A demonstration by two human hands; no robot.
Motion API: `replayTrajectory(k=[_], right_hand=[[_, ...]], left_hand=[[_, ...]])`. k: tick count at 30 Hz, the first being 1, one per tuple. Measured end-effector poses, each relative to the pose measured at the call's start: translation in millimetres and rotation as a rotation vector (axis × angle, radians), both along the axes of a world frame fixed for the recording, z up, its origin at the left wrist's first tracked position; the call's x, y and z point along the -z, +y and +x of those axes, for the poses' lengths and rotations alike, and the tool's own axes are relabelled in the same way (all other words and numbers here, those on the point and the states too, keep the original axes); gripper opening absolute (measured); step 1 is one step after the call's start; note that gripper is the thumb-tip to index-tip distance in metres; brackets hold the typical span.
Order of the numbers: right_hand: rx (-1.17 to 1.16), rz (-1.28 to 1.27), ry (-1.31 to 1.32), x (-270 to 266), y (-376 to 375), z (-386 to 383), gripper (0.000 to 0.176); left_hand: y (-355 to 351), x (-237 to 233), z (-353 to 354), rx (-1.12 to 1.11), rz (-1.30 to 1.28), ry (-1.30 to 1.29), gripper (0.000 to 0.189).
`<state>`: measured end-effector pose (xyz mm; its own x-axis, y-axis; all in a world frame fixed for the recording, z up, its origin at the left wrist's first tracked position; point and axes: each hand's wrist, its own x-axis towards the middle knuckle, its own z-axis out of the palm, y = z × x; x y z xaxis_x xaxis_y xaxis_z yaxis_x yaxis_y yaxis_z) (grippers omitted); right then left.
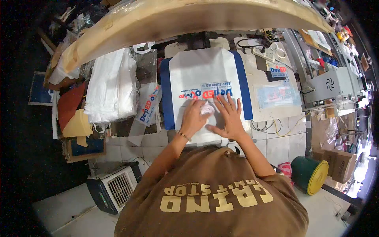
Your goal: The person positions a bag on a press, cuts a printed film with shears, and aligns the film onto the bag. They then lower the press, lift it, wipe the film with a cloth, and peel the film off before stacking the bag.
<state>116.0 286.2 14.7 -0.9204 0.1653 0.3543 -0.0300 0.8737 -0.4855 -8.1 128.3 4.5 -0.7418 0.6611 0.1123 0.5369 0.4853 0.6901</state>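
In the head view, a white sheet-like bag [197, 67] with blue and red "DepED" lettering lies flat in front of me, over a dark blue piece [167, 94] that shows along both sides. My left hand [192, 119] is closed on a crumpled white cloth [207, 110], pressed against the bag just below the print. My right hand [230, 118] rests on the bag with fingers spread, its fingertips at the right end of the lettering.
Stacked white bags [111, 85] lie to the left, beside a printed clear film [147, 108]. More film [278, 96] and a power strip [263, 54] lie right. A large tan padded edge [197, 17] crosses overhead. A green bin [306, 173] stands lower right.
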Motion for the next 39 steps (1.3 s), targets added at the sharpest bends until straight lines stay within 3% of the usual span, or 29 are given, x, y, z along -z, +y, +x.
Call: replayTrajectory(k=[2, 3, 4, 6, 7, 8, 10, 15, 22, 25, 27, 39], right_hand=[[-0.045, 0.048, -0.003, -12, -1, 2, 0.079], [-0.118, -0.159, -0.018, -6, -2, 1, 0.082], [-0.19, -0.365, -0.033, 1, -3, -1, 0.086], [-0.193, -0.365, 0.004, 15, -3, 0, 0.081], [-0.16, -0.316, -0.045, 25, -1, 2, 0.073], [-0.128, -0.267, -0.093, 30, -1, 3, 0.066], [-0.129, -0.241, -0.04, 26, -6, 3, 0.06], [-0.11, -0.197, 0.049, 40, -7, 4, 0.056], [-0.091, -0.18, 0.068, 44, -7, 4, 0.055], [-0.091, -0.178, 0.081, 46, -7, 3, 0.054], [-0.09, -0.173, 0.088, 47, -7, 3, 0.054], [-0.09, -0.158, 0.092, 48, -7, 2, 0.054]], left_hand=[[-1, -24, 15, 0.041, 0.23, -0.417, 0.054], [-8, -11, 12, 0.182, 0.251, -0.663, 0.07], [-15, -13, 5, 0.187, 0.252, -0.667, 0.07], [-32, -19, -18, 0.444, 0.205, -0.346, 0.063], [-43, 16, -33, 0.322, 0.275, -0.359, 0.052], [-45, 10, -46, 0.068, 0.137, -0.352, 0.039], [-52, 37, -78, -0.136, 0.13, 0.133, 0.026], [-44, 32, -94, -0.193, 0.045, 0.274, 0.028], [-38, 41, -96, -0.257, 0.187, 0.176, 0.017], [-36, 42, -92, -0.239, 0.235, 0.333, 0.008], [-37, 35, -78, -0.176, 0.111, 0.64, 0.004], [-39, 36, -59, -0.084, 0.164, 0.624, 0.006]])
